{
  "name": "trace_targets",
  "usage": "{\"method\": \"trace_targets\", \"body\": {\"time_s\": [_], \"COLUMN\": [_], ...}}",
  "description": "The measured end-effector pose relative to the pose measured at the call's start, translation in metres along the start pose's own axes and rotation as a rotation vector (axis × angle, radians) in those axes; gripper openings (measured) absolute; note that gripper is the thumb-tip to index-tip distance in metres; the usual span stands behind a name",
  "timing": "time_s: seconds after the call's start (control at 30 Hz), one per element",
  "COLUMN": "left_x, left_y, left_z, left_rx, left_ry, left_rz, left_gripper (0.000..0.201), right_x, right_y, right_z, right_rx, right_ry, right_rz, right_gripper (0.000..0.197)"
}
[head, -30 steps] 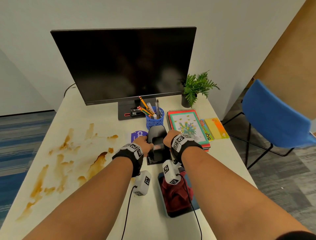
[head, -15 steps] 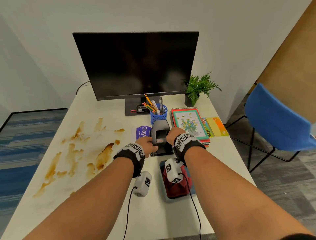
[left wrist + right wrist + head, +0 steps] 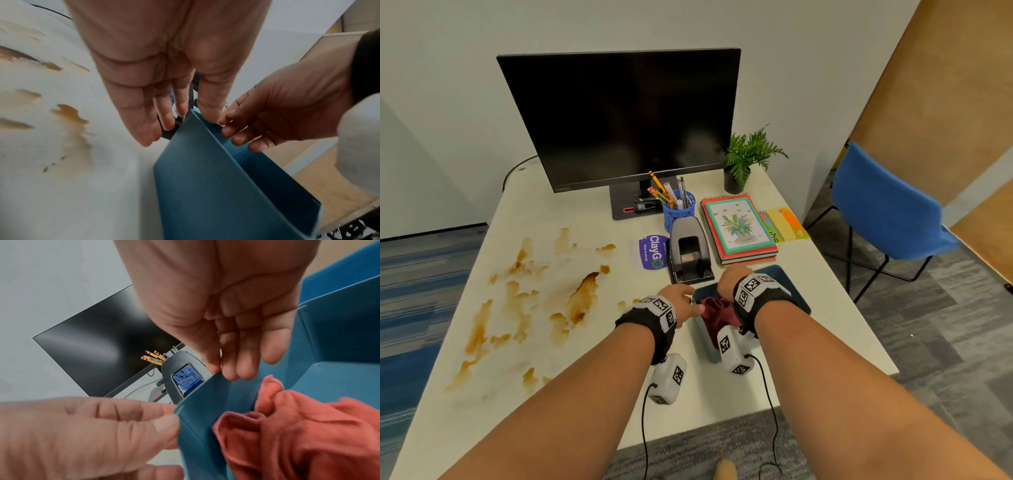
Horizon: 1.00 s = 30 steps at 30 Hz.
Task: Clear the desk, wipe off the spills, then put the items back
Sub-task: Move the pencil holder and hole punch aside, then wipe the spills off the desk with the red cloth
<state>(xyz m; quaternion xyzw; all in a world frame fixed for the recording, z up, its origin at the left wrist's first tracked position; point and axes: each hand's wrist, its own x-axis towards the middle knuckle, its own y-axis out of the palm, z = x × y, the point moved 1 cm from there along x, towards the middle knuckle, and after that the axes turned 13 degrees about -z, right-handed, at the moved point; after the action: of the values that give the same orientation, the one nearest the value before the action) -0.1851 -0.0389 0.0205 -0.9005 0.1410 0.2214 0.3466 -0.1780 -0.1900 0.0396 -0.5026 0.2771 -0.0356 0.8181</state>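
Needed both relaxed, ungripping hands, left hand [image 3: 678, 297] and right hand [image 3: 730, 277], closing evenly on the blue bin's [image 3: 205, 186] near rim just beneath them.

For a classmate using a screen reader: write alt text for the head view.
Both hands, left hand and right hand, reach to a blue bin holding a red cloth on a white desk with brown spills, a hole punch just beyond.

Plain white walls [image 3: 465, 85], grey-and-blue carpet [image 3: 945, 325], blue chair [image 3: 883, 212] right of white desk [image 3: 585, 394].
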Motion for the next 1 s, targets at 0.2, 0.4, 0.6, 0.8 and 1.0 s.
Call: {"method": "trace_targets", "body": {"time_s": [0.2, 0.4, 0.6, 0.8, 1.0], "left_x": [-0.002, -0.003, -0.004, -0.006, -0.008], "left_y": [0.0, 0.005, 0.011, 0.012, 0.01], "left_z": [-0.006, -0.006, -0.001, -0.001, -0.008], "left_rx": [0.124, 0.102, 0.072, 0.091, 0.126], "left_ry": [0.096, 0.118, 0.133, 0.115, 0.14], "left_rz": [-0.05, -0.09, -0.149, -0.157, -0.179], "left_gripper": [0.067, 0.056, 0.051, 0.057, 0.063], "right_x": [-0.002, -0.026, -0.033, -0.029, -0.012], "right_y": [0.021, 0.018, 0.027, 0.013, -0.011], "right_z": [-0.005, -0.014, -0.012, -0.029, -0.027], "right_rx": [-0.349, -0.529, -0.565, -0.413, 0.036], "right_ry": [-0.086, -0.136, -0.296, -0.139, -0.064], "right_rz": [0.135, 0.181, 0.215, 0.154, 0.058], "right_gripper": [0.037, 0.047, 0.054, 0.036, 0.036]}}
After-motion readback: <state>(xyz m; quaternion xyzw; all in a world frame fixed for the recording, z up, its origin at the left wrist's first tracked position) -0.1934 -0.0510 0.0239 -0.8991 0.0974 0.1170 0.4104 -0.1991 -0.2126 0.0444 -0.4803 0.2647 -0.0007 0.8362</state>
